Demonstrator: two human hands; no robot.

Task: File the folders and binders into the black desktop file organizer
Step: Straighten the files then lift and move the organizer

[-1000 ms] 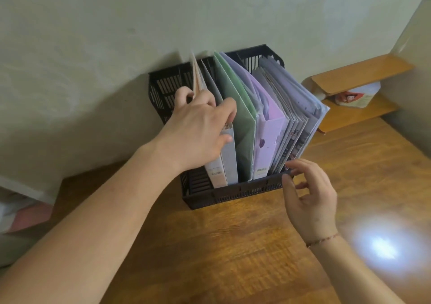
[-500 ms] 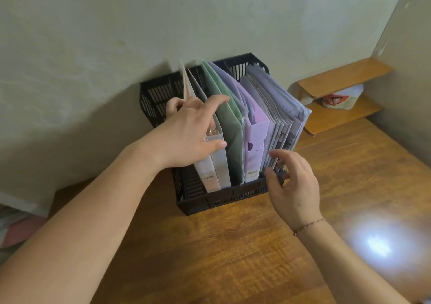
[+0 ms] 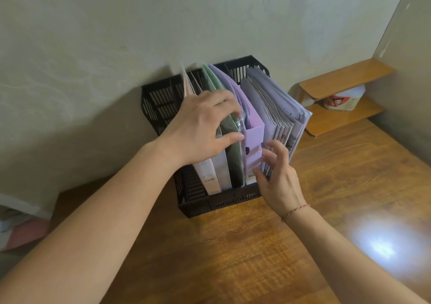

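Note:
The black desktop file organizer (image 3: 161, 103) stands against the wall on the wooden desk (image 3: 256, 252). It holds white binders (image 3: 211, 175), a green folder (image 3: 233, 145), a lilac binder (image 3: 254, 135) and several pale plastic folders (image 3: 277, 103) leaning right. My left hand (image 3: 203, 126) lies over the tops of the white binders and the green folder, fingers spread, thumb against the green folder's spine. My right hand (image 3: 277, 175) touches the front edges of the plastic folders and the lilac binder with parted fingers. Neither hand clasps anything.
A small wooden two-tier shelf (image 3: 342, 79) with a white printed container (image 3: 342, 100) stands at the right, in the wall corner. Pink and white fabric (image 3: 21, 231) lies past the desk's left edge. A bright light reflection (image 3: 382, 247) shows on the desk at the right.
My left hand slid right from the white binders onto the green folder. My right hand rose from the organizer's front rim to the folder edges. The camera view shifted.

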